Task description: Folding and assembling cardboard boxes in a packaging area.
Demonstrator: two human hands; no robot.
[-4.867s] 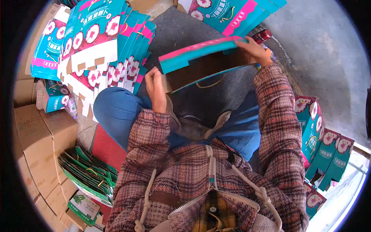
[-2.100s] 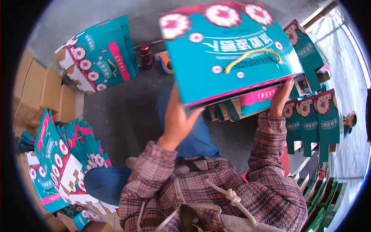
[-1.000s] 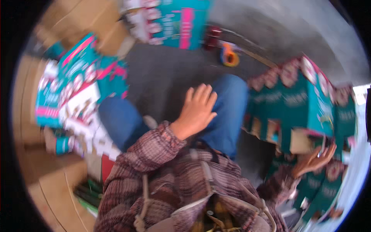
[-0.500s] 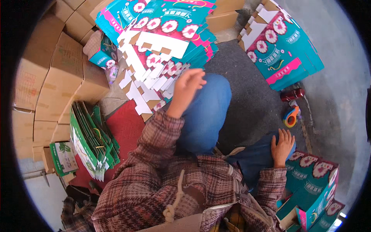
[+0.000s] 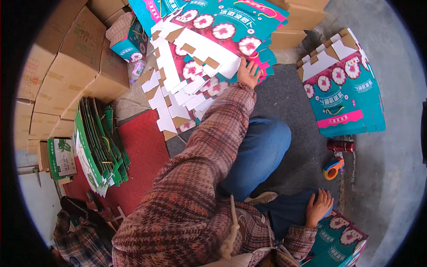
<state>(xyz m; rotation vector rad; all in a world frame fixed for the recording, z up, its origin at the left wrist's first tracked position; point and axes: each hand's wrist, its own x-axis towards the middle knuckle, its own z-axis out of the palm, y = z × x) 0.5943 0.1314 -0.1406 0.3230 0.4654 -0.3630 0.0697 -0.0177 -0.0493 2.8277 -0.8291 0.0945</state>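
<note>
Grey floor, boxes all round. Left hand (image 5: 247,73) now out at twelve o'clock, fingers spread on flat box stack (image 5: 209,44). Right hand (image 5: 318,207) open, empty, on knee.

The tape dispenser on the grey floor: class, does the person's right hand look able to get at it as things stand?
Probably yes. The right hand rests open on the knee, and the tape dispenser lies just beyond it, with only bare floor between them.
</note>
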